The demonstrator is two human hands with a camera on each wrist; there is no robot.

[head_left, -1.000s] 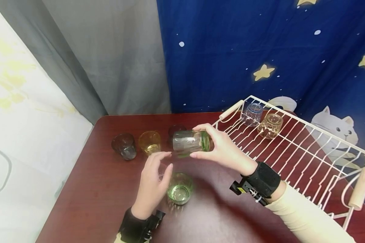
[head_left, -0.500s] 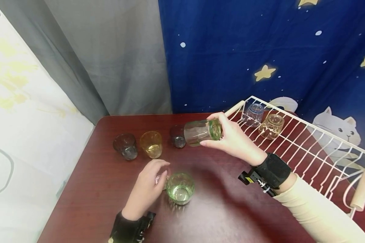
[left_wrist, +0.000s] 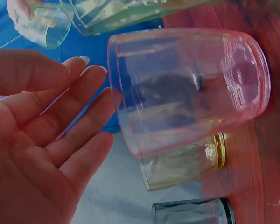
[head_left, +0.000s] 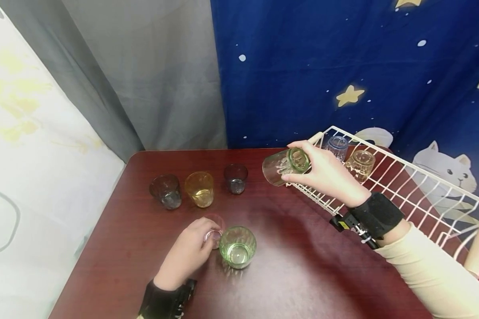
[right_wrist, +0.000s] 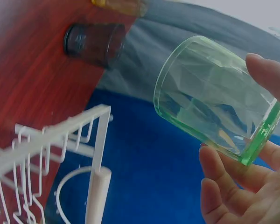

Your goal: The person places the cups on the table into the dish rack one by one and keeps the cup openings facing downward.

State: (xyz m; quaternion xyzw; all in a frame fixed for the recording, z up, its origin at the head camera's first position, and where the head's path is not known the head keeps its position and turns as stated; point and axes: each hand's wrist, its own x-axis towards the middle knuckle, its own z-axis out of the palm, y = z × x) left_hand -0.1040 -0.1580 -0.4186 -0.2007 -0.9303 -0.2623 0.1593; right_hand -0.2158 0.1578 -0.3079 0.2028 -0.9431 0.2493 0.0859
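My right hand (head_left: 329,175) grips a light green drinking glass (head_left: 279,167) around its thick base. The glass is tilted nearly on its side in the air, its mouth toward the left, as the right wrist view also shows. My left hand (head_left: 187,250) is beside a pink glass (left_wrist: 186,93) that stands upright on the table. In the left wrist view its fingers (left_wrist: 79,112) are loosely extended at the pink glass's rim, not wrapped around it. A second green glass (head_left: 237,250) stands upright just right of the pink one.
Behind them stand a dark grey glass (head_left: 166,191), a yellow glass (head_left: 200,189) and a smaller dark glass (head_left: 236,178). A white wire dish rack (head_left: 423,186) with wooden handles fills the right side, holding an upturned bluish glass (head_left: 338,145) and an upturned amber-tinted glass (head_left: 361,163).
My right hand has carried the green glass rightward and up to the rack's near-left corner, uncovering the small dark glass. My left hand has lowered toward the pink glass.
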